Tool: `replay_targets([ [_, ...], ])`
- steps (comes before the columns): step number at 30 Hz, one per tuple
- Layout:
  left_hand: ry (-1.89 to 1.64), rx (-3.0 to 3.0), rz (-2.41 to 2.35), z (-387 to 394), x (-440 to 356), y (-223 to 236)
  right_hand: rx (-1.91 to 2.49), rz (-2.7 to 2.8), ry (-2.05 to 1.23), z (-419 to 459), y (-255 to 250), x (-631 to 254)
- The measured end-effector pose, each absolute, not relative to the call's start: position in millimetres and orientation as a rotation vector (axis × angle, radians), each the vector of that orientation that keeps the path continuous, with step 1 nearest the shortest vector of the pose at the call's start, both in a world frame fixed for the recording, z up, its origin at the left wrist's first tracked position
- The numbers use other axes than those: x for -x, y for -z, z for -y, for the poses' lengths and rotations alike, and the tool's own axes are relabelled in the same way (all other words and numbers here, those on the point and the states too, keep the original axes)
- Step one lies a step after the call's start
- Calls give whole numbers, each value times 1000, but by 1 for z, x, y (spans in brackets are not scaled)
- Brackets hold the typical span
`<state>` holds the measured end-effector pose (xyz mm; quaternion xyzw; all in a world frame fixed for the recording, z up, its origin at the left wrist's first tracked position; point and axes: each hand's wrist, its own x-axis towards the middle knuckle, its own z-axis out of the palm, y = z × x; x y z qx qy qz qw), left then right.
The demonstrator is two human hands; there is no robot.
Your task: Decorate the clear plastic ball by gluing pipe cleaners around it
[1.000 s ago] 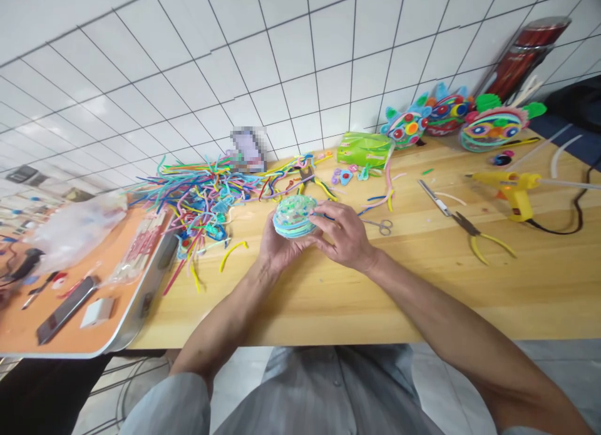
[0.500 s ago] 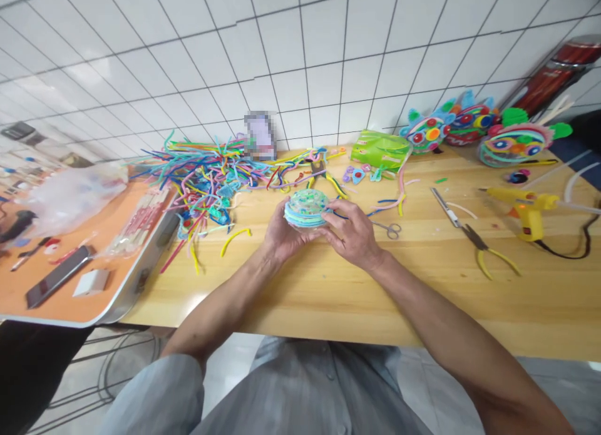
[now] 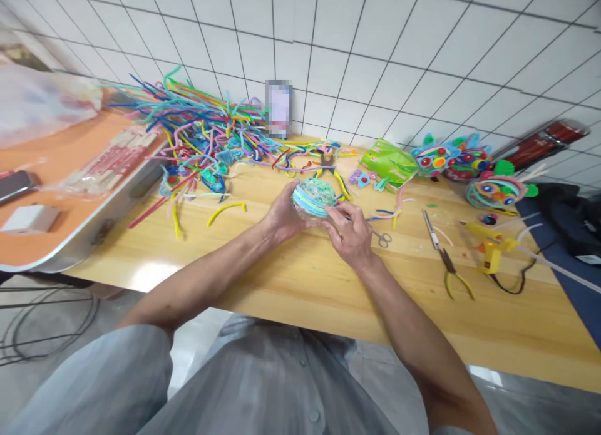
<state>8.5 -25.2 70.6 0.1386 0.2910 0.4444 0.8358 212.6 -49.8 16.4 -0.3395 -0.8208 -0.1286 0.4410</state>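
A clear rounded ball (image 3: pixel 313 197) banded with blue and pale green pipe cleaners, with small coloured bits showing at its top, is held above the table. My left hand (image 3: pixel 284 217) cups it from the left and below. My right hand (image 3: pixel 350 231) pinches its right side with thumb and fingers; some of its fingertips hide that edge. Just behind the ball lie yellow-handled pliers (image 3: pixel 342 183). Small scissors (image 3: pixel 382 238) rest right of my right hand.
Loose pipe cleaners (image 3: pixel 206 134) heap at the back left, beside an orange tray (image 3: pixel 61 178). A phone (image 3: pixel 278 109) leans on the wall. At right are decorated masks (image 3: pixel 498 188), a yellow glue gun (image 3: pixel 491 247), a knife (image 3: pixel 429 228), more pliers (image 3: pixel 453 275) and a red flask (image 3: pixel 544 141).
The view has turned and tilted, so the table slants differently. The ball has tipped in my hands, its bands now slanting down to the right. Both hands keep hold of it.
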Motion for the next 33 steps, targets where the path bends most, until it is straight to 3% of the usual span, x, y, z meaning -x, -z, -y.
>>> replay_targets([
  [17,-1003,-322,-639,23,-9,-60,882,2087,500,51,-12,-210],
  [33,-1106,-323,-698,17,-7,-53,870,2192,454,48,-10,-207],
])
